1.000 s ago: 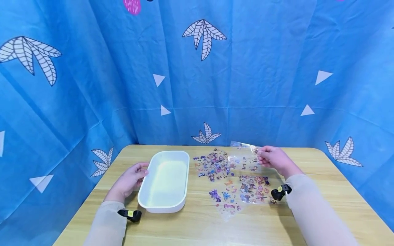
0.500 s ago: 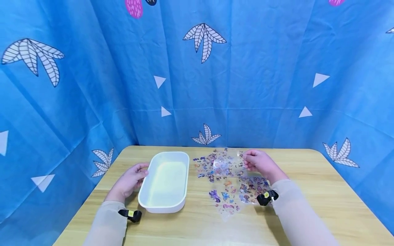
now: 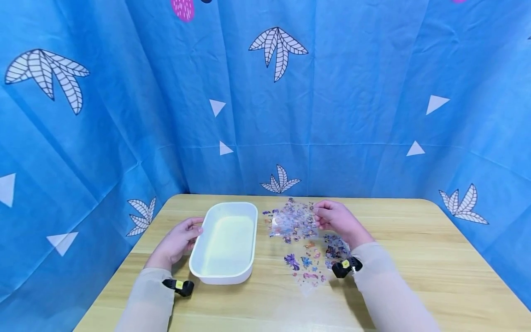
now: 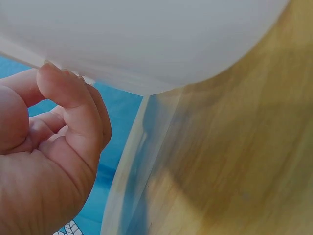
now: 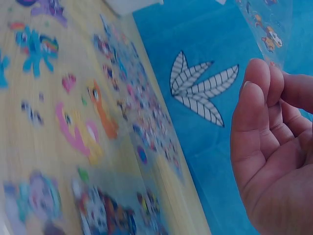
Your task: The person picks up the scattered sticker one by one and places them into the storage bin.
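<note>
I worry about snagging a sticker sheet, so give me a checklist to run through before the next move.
1. Right hand gripping the clear sticker sheet: ok, pinched at its edge.
2. That sheet free of the other sheets: cannot tell; they overlap in the head view.
3. Left hand free: not ok, it holds the edge of the white container.
4. Container open side up: ok.
5. Right wrist camera clear of sheets: cannot tell; it hides part of one.
</note>
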`<state>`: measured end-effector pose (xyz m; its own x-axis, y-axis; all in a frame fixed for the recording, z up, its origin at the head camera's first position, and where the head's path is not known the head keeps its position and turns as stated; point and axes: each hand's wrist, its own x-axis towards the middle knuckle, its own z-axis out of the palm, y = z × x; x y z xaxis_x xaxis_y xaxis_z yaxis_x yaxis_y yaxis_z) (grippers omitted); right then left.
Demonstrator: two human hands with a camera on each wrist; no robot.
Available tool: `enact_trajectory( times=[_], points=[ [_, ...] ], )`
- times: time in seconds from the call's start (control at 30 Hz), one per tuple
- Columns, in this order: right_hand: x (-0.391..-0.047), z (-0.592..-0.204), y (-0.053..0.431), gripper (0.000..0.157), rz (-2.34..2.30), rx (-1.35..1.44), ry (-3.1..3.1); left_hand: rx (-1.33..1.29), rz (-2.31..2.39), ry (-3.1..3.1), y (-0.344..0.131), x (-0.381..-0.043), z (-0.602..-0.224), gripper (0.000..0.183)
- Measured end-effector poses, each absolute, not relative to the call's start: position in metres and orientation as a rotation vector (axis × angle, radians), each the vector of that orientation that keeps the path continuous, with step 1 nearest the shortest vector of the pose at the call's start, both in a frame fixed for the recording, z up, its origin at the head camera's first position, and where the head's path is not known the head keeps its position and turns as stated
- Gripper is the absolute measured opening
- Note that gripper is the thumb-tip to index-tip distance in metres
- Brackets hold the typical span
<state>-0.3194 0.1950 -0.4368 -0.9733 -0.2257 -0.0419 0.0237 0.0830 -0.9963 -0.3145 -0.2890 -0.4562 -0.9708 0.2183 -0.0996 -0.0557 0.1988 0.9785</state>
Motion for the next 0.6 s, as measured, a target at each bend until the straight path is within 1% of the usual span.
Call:
enact_trajectory(
  times=[0.1,0.37,0.6],
  points=[
    [-0.319,-0.435,0.185,0.028,-1.999,-0.212,2.163,0.149,1.862,2.247,-0.289,-0.315,-0.457,0.05],
    [-0.317,-0.431,0.154,0.027,-1.992,-0.252,2.141,0.141,1.861,2.251,-0.29,-0.315,-0.457,0.049],
    [-0.318,-0.433,0.129,0.022,-1.999,-0.272,2.091,0.144,1.88,2.224,-0.289,-0.314,-0.457,0.049]
  ],
)
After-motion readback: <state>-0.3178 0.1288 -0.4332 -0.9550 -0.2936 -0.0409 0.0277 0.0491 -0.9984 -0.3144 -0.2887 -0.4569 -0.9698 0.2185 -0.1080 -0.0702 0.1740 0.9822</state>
